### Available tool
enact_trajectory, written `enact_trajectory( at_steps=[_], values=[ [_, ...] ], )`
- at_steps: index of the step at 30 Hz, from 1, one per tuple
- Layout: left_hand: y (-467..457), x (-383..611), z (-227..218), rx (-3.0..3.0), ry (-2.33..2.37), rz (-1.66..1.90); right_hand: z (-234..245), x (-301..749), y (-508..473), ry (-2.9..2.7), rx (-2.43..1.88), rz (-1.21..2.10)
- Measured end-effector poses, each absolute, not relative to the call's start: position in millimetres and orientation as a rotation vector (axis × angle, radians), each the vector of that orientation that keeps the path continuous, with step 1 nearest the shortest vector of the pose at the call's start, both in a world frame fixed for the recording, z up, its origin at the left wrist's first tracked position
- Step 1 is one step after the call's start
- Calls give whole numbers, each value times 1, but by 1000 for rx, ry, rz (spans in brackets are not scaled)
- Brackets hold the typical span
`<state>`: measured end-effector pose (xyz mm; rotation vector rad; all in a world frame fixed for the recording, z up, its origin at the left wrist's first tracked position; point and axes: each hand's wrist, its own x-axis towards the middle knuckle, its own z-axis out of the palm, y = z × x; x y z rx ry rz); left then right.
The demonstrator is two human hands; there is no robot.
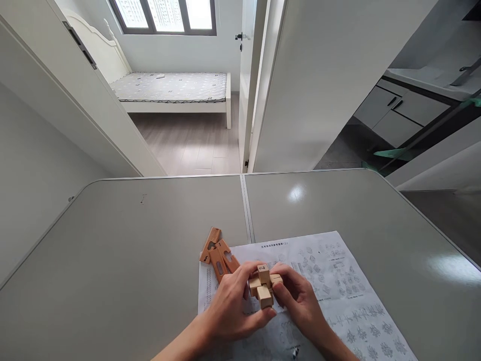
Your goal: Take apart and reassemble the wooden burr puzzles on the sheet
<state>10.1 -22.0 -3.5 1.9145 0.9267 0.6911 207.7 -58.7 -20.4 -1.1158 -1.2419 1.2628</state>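
A light wooden burr puzzle (pixel 265 296) of interlocked pieces is held up above a printed sheet, one block end bearing a number. My left hand (pixel 236 301) grips it from the left, thumb below and fingers behind it. From the right, my right hand (pixel 298 296) pinches a block end between thumb and fingers. Some fingertips are hidden behind the puzzle. Several darker, reddish-brown notched wooden pieces (pixel 218 255) lie in an overlapping pile just beyond my left hand, partly on the sheet's edge.
The instruction sheet (pixel 353 286) with small diagrams lies under my hands on a grey table (pixel 112 260) with a seam down its middle. Beyond the table are a doorway with an open door (pixel 248 85), a bed (pixel 176 87), and cabinets (pixel 398 105) at right.
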Motion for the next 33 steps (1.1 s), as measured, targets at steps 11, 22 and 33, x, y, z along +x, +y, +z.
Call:
enact_trajectory(
  at_steps=[11, 22, 33],
  values=[
    [-22, 12, -1, 1980, 907, 652, -25, 207, -59, -1250, -1138, 1202],
    [-22, 4, -7, 1929, 876, 745, -24, 208, -60, -1394, -1163, 1319],
    [-20, 6, -9, 1940, 788, 758, -19, 204, -59, -1523, -1196, 1293]
  ],
)
